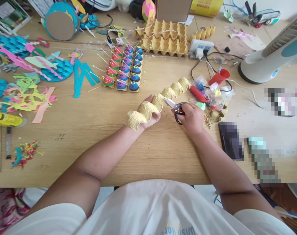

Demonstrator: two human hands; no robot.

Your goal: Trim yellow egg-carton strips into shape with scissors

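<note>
My left hand (156,118) grips a strip of egg carton (146,110) from beneath, its fingers partly hidden behind the cups. The strip is pale yellow, a single row of several bumps, and slants up to the right above the table. My right hand (192,118) is closed round the black handles of a pair of scissors (174,104). The blades point left and reach the strip's lower edge near its middle. Past the strip, rows of painted egg-carton cups (123,67) in red, purple and blue stand with pins stuck in them.
Uncut egg trays (163,37) lie at the back. To the right are a red cup (219,76), plastic bags, a power strip (200,45) and a fan-like appliance (268,62). Paper scraps (28,98) and a glue bottle (7,119) cover the left. A dark phone-like object (230,140) lies right.
</note>
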